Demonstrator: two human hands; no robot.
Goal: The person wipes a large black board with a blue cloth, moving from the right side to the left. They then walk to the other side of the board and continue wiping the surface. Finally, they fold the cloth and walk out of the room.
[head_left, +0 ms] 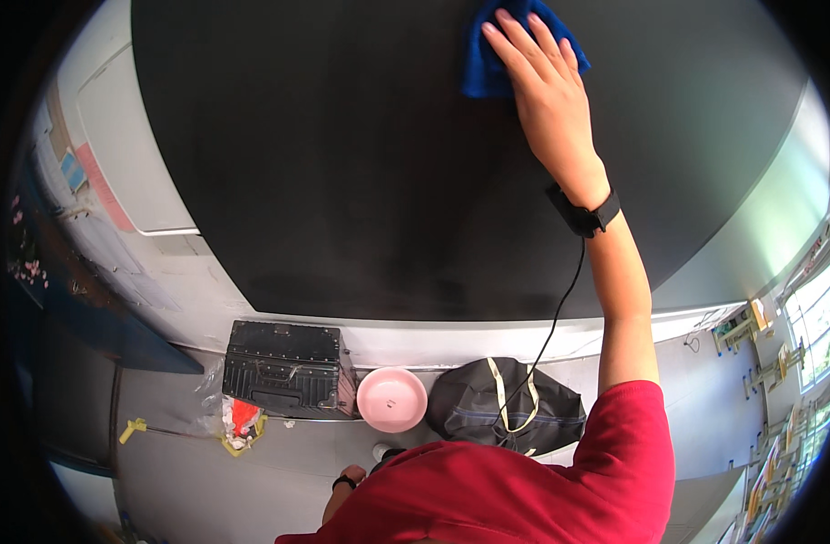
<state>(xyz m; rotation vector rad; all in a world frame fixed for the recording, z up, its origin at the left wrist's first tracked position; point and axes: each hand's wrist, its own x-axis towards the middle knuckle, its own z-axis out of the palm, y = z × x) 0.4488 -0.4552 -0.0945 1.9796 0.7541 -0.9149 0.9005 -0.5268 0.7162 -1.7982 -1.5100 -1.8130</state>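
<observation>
My right hand [548, 75] presses a folded blue cloth [486, 78] flat against a large blackboard [333, 177], near the top of the view. Its fingers are spread over the cloth, and the arm is stretched upward. A black strap with a cable [559, 306] circles my right wrist. Low beside my body hangs my left hand [354, 472], mostly hidden by the red shirt. A dark band is on that wrist. Whether those fingers hold anything cannot be made out.
Below the board stand a black ribbed suitcase [282, 367], a pink basin [392, 400] and a black bag [469, 401] with cream handles. A yellow dustpan [237, 449] holds litter. Desks [772, 469] line the right side. A blue door-like panel [126, 326] is at left.
</observation>
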